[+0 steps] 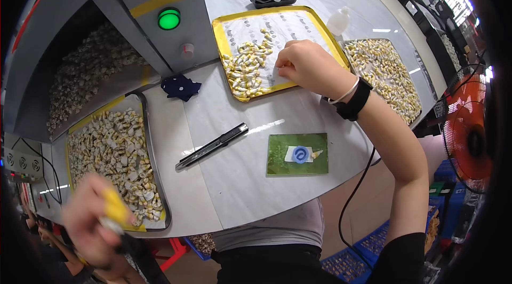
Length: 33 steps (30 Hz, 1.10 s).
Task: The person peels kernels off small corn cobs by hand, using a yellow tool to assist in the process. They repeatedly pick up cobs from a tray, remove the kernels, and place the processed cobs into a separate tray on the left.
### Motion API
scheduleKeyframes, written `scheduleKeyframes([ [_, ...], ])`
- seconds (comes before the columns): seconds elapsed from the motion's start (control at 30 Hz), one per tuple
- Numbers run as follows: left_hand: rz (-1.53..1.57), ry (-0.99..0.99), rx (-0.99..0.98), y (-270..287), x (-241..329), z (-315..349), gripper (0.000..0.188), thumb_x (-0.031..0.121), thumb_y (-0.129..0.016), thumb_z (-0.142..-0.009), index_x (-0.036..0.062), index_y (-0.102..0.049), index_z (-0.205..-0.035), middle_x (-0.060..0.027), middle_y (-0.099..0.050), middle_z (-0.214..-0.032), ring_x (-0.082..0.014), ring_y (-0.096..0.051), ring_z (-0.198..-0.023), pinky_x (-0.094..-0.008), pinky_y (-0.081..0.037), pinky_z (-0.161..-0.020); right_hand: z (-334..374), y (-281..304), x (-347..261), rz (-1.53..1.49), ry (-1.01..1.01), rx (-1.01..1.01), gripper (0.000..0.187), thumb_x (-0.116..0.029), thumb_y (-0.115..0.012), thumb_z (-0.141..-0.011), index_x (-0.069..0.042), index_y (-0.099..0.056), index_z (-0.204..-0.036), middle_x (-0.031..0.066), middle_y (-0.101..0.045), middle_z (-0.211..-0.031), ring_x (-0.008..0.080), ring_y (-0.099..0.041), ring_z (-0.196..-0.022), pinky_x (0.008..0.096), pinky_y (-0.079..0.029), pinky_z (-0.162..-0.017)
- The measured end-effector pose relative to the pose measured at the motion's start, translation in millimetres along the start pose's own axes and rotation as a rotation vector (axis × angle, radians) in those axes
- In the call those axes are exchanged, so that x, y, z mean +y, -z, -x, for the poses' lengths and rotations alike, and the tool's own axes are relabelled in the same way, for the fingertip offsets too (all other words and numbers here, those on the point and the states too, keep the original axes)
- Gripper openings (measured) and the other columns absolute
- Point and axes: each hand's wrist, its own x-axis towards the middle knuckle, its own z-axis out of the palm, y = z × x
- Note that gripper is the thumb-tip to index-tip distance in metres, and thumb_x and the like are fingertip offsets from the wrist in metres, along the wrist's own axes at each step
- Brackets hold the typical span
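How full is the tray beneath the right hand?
Partly full: the tray has small pieces crowding its left side, with white lining showing elsewhere.

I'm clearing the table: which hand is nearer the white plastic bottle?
Right. The right hand is over the yellow-rimmed tray, close to the white plastic bottle; the left hand is far away, by the lower-left tray.

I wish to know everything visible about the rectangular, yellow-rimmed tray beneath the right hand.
The rectangular, yellow-rimmed tray, of unclear material, lies flat on the pale, glossy table, lined with a white, dark-printed sheet. Small yellow-and-white pieces cluster on its left. The bare right hand is over it; contact is unclear.
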Motion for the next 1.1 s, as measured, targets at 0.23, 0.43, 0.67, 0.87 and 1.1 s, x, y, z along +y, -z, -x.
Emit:
scheduleKeyframes([
  [0.23, 1.142, 0.487, -0.07, -94.9, -27.8, 47.5, 0.05, 0.045, -0.055, -0.091, -0.0039, -0.054, -0.084, -0.0127, -0.056, -0.068, -0.017, -0.052, -0.058, -0.0343, -0.048, -0.059, 27.8, -10.8, -6.8, 0.082, 0.041, 0.202, 0.01, -0.005, -0.059, -0.083, -0.001, -0.063, -0.091, 0.0137, -0.063, -0.089, 0.0309, -0.061, -0.08, 0.0372, -0.048, -0.073],
  [0.43, 1.282, 0.455, 0.087, -142.4, -23.5, 35.5, 0.027, 0.031, -0.047, -0.098, 0.005, -0.045, -0.093, -0.0098, -0.045, -0.074, -0.0152, -0.043, -0.058, -0.0298, -0.045, -0.05, 31.5, -2.2, 7.8, -0.039, 0.026, 0.188, 0.015, -0.005, -0.06, -0.082, -0.002, -0.068, -0.095, 0.0135, -0.064, -0.088, 0.0307, -0.061, -0.084, 0.0375, -0.049, -0.076],
  [0.67, 1.428, 0.343, 0.003, -148.6, -27.3, 32.7, 0.028, 0.035, -0.049, -0.097, 0.0076, -0.046, -0.1, -0.0052, -0.043, -0.064, -0.0138, -0.04, -0.053, -0.0286, -0.043, -0.051, 21.9, -9.8, 11.5, 0.037, 0.108, 0.142, 0.008, -0.005, -0.058, -0.082, -0.001, -0.063, -0.085, 0.0131, -0.063, -0.083, 0.0308, -0.061, -0.08, 0.0384, -0.049, -0.074],
  [0.87, 1.483, 0.442, -0.047, -146.2, -35.9, 40.8, 0.045, 0.042, -0.064, -0.086, 0.0024, -0.048, -0.102, -0.0142, -0.062, -0.074, -0.0215, -0.062, -0.068, -0.0369, -0.051, -0.065, 29.9, -2.2, -4.3, -0.078, 0.058, 0.191, 0.006, -0.006, -0.057, -0.083, 0.0, -0.059, -0.08, 0.0138, -0.062, -0.079, 0.0309, -0.06, -0.078, 0.0387, -0.049, -0.071],
  [1.1, 1.577, 0.396, -0.032, -154.6, -38.9, 39.7, 0.03, 0.022, -0.071, -0.083, 0.0035, -0.052, -0.095, -0.0152, -0.063, -0.072, -0.0232, -0.058, -0.061, -0.0377, -0.05, -0.059, 32.4, -1.2, 5.6, -0.182, -0.031, 0.144, 0.01, -0.008, -0.061, -0.08, 0.0, -0.066, -0.084, 0.0151, -0.065, -0.085, 0.0301, -0.062, -0.078, 0.0358, -0.05, -0.072],
])
